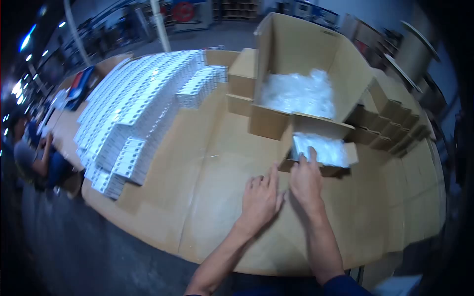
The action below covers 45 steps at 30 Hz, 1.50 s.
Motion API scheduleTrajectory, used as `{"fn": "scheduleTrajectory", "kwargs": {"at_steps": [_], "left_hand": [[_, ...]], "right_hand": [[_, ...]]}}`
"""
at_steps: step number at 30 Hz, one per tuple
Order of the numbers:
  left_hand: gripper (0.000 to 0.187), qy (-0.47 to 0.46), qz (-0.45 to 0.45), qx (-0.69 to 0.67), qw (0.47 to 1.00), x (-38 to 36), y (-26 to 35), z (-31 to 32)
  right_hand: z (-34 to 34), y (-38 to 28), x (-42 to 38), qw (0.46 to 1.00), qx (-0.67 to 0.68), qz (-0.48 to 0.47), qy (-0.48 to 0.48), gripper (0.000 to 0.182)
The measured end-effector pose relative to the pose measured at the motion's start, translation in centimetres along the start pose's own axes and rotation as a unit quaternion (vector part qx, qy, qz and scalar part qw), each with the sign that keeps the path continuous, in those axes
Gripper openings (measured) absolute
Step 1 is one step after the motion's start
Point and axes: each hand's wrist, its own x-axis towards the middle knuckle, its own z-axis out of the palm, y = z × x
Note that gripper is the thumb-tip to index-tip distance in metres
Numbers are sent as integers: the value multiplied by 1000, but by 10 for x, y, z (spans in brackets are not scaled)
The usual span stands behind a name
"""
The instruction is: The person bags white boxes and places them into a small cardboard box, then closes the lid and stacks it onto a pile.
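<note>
A small open cardboard box (287,143) stands on the cardboard-covered table, its flaps spread. Inside lies a clear plastic bag (326,150) filled with pale contents. My right hand (306,182) reaches over the box's front edge, its stretched fingers at the left part of the bag. Just left of it, my left hand (261,200) is open, fingers extended toward the box's front left corner and thumb out to the side. Directly behind, a large open carton (308,47) holds a heap of clear plastic bags (298,93).
Rows of stacked small white boxes (143,89) cover the table's left side. Folded brown cartons (390,116) are stacked at the right, and a closed brown box (242,74) adjoins the large carton. A seated person (37,153) is beyond the table's left edge.
</note>
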Motion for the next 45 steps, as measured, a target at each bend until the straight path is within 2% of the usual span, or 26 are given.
{"fn": "scheduleTrajectory", "kwargs": {"at_steps": [2, 4, 5, 7, 9, 11, 12, 15, 18, 21, 24, 26, 29, 34, 37, 38, 41, 43, 44, 45], "left_hand": [[81, 36, -18, -31, 999, -21, -13, -17], [77, 94, -63, -30, 993, -39, -37, -44], [75, 122, -80, -31, 989, -49, -49, -62], [63, 168, -144, -2, 975, -63, -79, -99], [58, 227, -157, 47, 960, -64, -116, -133], [56, 282, -139, 107, 943, -53, -162, -164], [56, 299, -132, 135, 936, -49, -184, -174], [57, 310, -126, 168, 927, -32, -230, -196], [61, 276, -122, 239, 923, -18, -263, -203], [60, 262, -138, 235, 926, -16, -277, -205], [58, 277, -120, 233, 924, -18, -284, -206], [56, 281, -114, 231, 925, -21, -285, -209], [54, 247, -94, 277, 924, -27, -295, -214], [34, 232, -95, 295, 922, -26, -289, -223], [36, 261, -64, 306, 913, -28, -269, -230], [37, 272, -76, 260, 923, -32, -254, -229], [29, 277, -52, 196, 939, -36, -209, -222], [30, 274, -6, 146, 951, -29, -176, -204], [30, 275, 21, 121, 954, -25, -160, -194], [30, 274, 45, 98, 956, -21, -144, -187]], "right_hand": [[14, -2, -8, 998, 0, -42, 41, 53], [-11, -27, -16, 995, 20, -50, 81, 59], [-14, -46, -16, 984, 86, -81, 130, 63], [-8, -80, -10, 961, 147, -209, 107, 63], [20, -124, -1, 926, 262, -271, -25, 64], [42, -176, 19, 877, 231, -414, -82, 66], [55, -201, 26, 860, 234, -446, -87, 67], [96, -273, 60, 818, 264, -503, -96, 74], [107, -321, 90, 825, 254, -501, -65, 74], [111, -339, 100, 821, 211, -526, -73, 76], [108, -342, 104, 834, 173, -520, -68, 78], [109, -342, 112, 823, 169, -537, -77, 77], [101, -346, 111, 836, 127, -526, -95, 79], [90, -352, 111, 836, 159, -495, -177, 81], [82, -341, 99, 787, 250, -564, 1, 78], [77, -331, 94, 799, 258, -543, 19, 81], [29, -284, 59, 825, 362, -386, -198, 72], [1, -249, 49, 772, 437, -227, -402, 66], [-4, -233, 46, 730, 480, -181, -452, 59], [-12, -214, 41, 703, 539, -141, -442, 57]]}}
